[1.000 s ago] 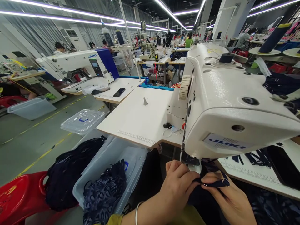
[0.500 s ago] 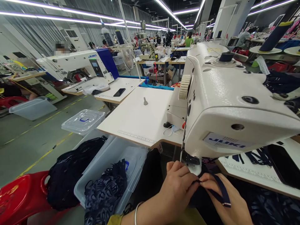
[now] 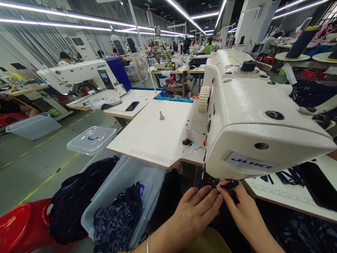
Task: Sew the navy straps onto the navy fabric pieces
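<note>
A white JUKI sewing machine (image 3: 263, 137) fills the right side, and both hands work below its head at the needle end. My right hand (image 3: 243, 211) pinches a narrow navy fabric strap (image 3: 233, 185) between thumb and fingers. Against its fingertips rests my left hand (image 3: 198, 207), fingers closed on the near end of the strap beneath the machine head. The left fingers and the dark cloth under them hide the exact grip. Needle and presser foot are mostly hidden behind the hands and machine head.
Left of my lap stands a clear plastic bin (image 3: 155, 196) with navy straps (image 3: 118, 214). Beside it, a dark fabric heap (image 3: 76, 196) lies by a red stool (image 3: 23, 225). The white table (image 3: 147, 133) bears a small grey tool (image 3: 161, 115). A black phone (image 3: 319, 184) lies at right.
Both hands have moved up closer under the machine head. The strap's loop and loose end, which hung over the right hand, now lie up under the head. The view has shifted slightly.
</note>
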`<action>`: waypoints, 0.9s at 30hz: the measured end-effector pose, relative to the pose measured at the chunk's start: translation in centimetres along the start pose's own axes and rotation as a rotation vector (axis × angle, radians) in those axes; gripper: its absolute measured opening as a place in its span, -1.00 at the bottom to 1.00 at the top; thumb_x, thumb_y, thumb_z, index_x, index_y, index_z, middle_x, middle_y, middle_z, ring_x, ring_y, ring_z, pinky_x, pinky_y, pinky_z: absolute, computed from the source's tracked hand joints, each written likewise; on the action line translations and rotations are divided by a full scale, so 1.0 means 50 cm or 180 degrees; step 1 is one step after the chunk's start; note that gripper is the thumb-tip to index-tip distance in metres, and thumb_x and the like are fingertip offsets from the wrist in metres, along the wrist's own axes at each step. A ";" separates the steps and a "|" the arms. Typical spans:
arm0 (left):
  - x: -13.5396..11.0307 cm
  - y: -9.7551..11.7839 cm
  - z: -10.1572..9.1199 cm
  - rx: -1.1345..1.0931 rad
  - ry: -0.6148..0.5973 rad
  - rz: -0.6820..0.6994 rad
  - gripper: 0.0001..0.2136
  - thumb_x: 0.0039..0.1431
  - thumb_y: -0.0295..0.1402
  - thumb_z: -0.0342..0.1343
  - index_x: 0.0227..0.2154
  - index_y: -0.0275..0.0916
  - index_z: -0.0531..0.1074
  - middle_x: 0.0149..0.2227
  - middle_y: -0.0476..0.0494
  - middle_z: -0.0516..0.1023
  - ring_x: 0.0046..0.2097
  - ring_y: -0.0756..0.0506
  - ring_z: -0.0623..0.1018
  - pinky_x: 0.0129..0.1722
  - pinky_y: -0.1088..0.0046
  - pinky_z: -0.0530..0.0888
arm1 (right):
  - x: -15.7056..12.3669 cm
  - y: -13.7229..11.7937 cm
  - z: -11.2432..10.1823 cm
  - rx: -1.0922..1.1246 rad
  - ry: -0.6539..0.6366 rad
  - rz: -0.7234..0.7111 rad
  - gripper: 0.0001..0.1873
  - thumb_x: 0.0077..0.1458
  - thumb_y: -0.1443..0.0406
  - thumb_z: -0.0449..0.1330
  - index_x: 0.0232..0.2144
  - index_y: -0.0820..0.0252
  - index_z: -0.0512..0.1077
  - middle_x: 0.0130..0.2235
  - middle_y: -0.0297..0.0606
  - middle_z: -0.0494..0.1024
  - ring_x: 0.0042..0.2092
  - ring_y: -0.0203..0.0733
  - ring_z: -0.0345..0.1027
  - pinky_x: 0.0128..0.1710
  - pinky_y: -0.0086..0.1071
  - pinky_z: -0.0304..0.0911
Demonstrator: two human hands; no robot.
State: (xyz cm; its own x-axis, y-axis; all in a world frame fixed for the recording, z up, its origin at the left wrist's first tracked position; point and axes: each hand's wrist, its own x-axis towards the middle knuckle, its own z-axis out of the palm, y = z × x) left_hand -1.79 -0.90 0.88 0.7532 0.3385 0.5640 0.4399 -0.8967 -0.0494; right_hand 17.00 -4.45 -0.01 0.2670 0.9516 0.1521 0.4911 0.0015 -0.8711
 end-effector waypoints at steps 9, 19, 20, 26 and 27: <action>-0.002 -0.006 0.028 -0.0180 -0.0006 -0.0180 -0.76 0.33 -0.36 0.08 0.03 -0.08 0.42 0.05 0.05 0.51 0.14 -0.03 0.40 0.04 0.40 0.22 | 0.016 0.017 0.000 0.1379 -0.0414 0.0938 -0.56 0.15 0.02 0.21 0.00 0.06 0.29 -0.10 -0.24 0.48 -0.04 -0.12 0.35 0.01 -0.28 0.29; 0.013 -0.010 -0.002 -0.0780 -0.0038 -0.0587 -0.75 0.36 -0.31 0.03 0.05 -0.18 0.37 -0.04 -0.10 0.58 0.01 -0.06 0.54 0.01 0.33 0.22 | 0.017 0.011 0.001 0.1731 -0.0404 0.1168 -0.47 0.13 0.00 0.24 0.08 0.00 0.26 -0.10 -0.33 0.46 -0.07 -0.19 0.28 0.04 -0.38 0.21; 0.013 -0.011 -0.004 -0.0824 -0.0055 -0.0585 -0.75 0.37 -0.29 0.02 0.06 -0.17 0.37 -0.04 -0.10 0.59 0.02 -0.06 0.54 0.01 0.33 0.21 | 0.017 0.010 0.002 0.1750 -0.0400 0.1164 -0.46 0.13 0.00 0.24 0.09 -0.01 0.24 -0.09 -0.34 0.46 -0.06 -0.19 0.28 0.04 -0.38 0.21; 0.008 -0.014 0.005 -0.0418 -0.0177 -0.0318 -0.72 0.36 -0.33 0.05 0.09 -0.04 0.38 -0.01 0.01 0.57 0.08 -0.04 0.48 0.04 0.36 0.18 | 0.018 0.005 0.003 0.1625 -0.0414 0.1091 -0.44 0.13 -0.03 0.20 0.10 0.01 0.25 -0.04 -0.27 0.47 0.09 -0.07 0.25 0.09 -0.29 0.21; 0.006 -0.013 0.008 -0.0317 -0.0161 -0.0274 -0.72 0.36 -0.35 0.05 0.09 -0.03 0.39 0.00 0.02 0.56 0.09 -0.04 0.47 0.05 0.36 0.17 | 0.021 0.006 0.001 0.1564 -0.0394 0.1035 -0.46 0.14 -0.03 0.19 0.09 0.03 0.26 -0.02 -0.25 0.47 0.11 -0.06 0.25 0.12 -0.27 0.19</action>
State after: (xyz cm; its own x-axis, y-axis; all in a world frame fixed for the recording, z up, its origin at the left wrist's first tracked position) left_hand -1.65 -0.10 0.78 0.7396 0.4272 0.5201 0.4553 -0.8867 0.0809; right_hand 17.39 -3.46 -0.16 0.2262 0.9558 -0.1880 -0.0482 -0.1818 -0.9822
